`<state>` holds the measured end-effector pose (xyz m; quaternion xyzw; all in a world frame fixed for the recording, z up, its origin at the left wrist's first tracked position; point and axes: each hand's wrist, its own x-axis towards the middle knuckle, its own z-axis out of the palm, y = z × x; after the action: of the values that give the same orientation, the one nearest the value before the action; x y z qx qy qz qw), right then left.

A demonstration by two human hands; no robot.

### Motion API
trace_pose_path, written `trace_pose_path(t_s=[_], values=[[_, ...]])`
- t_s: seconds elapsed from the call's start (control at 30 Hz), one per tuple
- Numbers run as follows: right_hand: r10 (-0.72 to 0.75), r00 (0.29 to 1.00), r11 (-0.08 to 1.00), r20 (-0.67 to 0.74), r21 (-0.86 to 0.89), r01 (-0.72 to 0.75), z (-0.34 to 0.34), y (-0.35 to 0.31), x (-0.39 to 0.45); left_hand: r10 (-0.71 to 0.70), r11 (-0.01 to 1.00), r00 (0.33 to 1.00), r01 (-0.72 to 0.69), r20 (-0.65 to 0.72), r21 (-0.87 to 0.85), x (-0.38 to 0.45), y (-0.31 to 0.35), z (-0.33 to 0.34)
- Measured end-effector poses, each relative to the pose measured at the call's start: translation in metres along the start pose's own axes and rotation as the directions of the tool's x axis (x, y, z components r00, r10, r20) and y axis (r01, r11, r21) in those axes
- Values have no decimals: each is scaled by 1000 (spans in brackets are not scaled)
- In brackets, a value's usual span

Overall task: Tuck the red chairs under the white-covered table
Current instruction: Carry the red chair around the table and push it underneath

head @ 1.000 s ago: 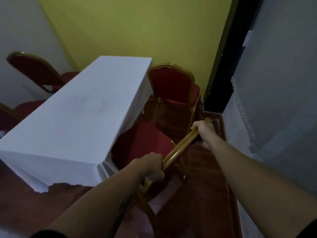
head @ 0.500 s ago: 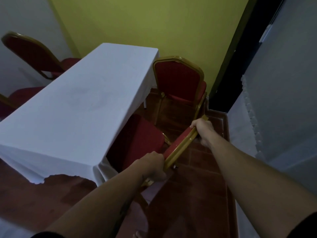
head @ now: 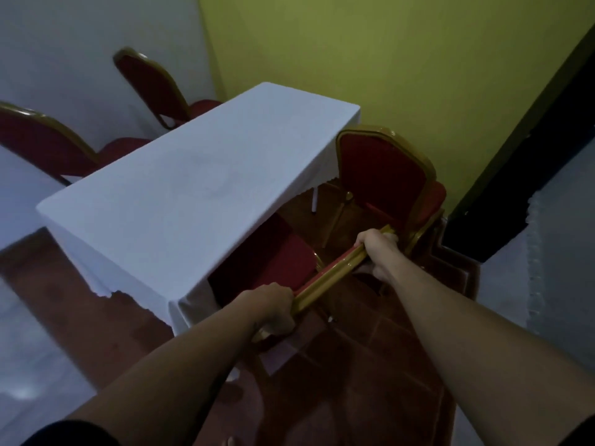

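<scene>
Both hands grip the gold top rail of the nearest red chair (head: 267,259): the left hand (head: 273,312) is wrapped around the rail's near end, the right hand (head: 378,252) is closed on its far end, with both arms stretched forward. The chair's seat sits partly beneath the hanging edge of the white-covered table (head: 193,188), and its backrest is seen edge-on from above.

The floor (head: 370,365) is glossy reddish-brown tile (dim light, so the joints barely show). A yellow-green wall (head: 402,59) rises behind the table, with a pale wall to its left and a dark door frame (head: 515,156) to the right. No writing or label can be read anywhere.

A second red chair (head: 383,178) stands just beyond the right hand, at the table's far right corner and turned away from the table, close to the held chair. Two more red chairs (head: 48,146) stand on the table's far side, their seats against the cloth. White lace-edged fabric (head: 547,268) hangs at the right.
</scene>
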<state>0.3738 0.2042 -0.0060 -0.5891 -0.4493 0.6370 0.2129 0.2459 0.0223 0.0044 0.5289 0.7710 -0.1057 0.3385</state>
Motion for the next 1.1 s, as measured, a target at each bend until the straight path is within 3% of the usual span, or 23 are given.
trace_pose_path(t_s=[0.37,0.9,1.1], values=[[2,992,998,129,-63,6,-22,-38,49,-190,967,981,179,-46,-179,29,46,-8],[-31,981,994,189,-95,50,-3,-69,92,-251,941,967,234,-38,-245,63,46,-34],[-7,976,962,216,-266,66,-16,-74,99,-222,908,956,274,191,-317,75,41,-62]])
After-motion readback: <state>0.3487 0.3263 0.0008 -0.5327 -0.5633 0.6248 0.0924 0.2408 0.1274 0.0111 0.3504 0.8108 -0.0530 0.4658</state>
